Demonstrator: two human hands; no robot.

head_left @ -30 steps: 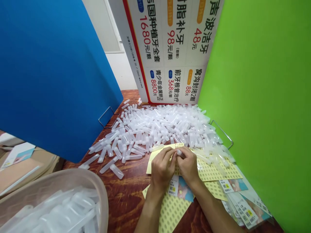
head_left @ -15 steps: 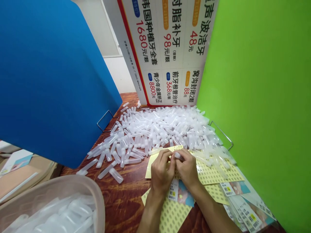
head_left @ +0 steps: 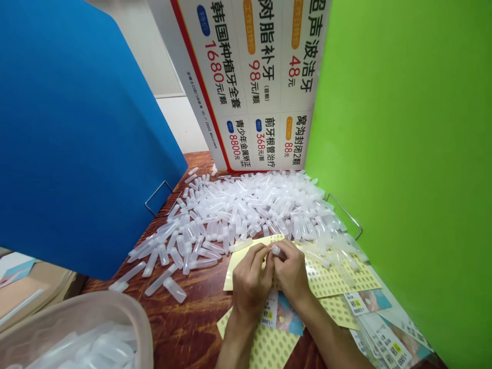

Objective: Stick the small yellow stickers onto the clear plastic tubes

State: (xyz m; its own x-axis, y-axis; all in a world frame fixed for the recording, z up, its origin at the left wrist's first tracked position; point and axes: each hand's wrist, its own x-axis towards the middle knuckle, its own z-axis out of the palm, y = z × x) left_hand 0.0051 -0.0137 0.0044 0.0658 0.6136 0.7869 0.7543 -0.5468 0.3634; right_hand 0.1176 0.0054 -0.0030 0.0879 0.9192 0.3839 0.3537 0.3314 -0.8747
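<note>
My right hand (head_left: 292, 272) pinches a small translucent plastic tube (head_left: 275, 250), whose white capped end pokes out between thumb and forefinger. Right against it, my left hand (head_left: 249, 281) has its thumb and fingers pressed together; whatever is between them is hidden. Both hands hover over yellow sheets of small round stickers (head_left: 342, 279). A printed card (head_left: 287, 315) lies on a lower sheet beneath my wrists. Just beyond my fingers spreads a heap of similar capped tubes (head_left: 249, 200), some lying loose on the sheets and to the left.
A pinkish plastic tub (head_left: 145, 325) holding more tubes stands at the front left. A blue board (head_left: 88, 138) and a green board (head_left: 400, 154) flank the wooden table (head_left: 184, 333), with a price poster (head_left: 246, 110) behind. More cards (head_left: 388, 338) lie at the right.
The whole view has shifted slightly, so most things sit a little lower and further left. Both hands keep nearly the same pinch around the tube.
</note>
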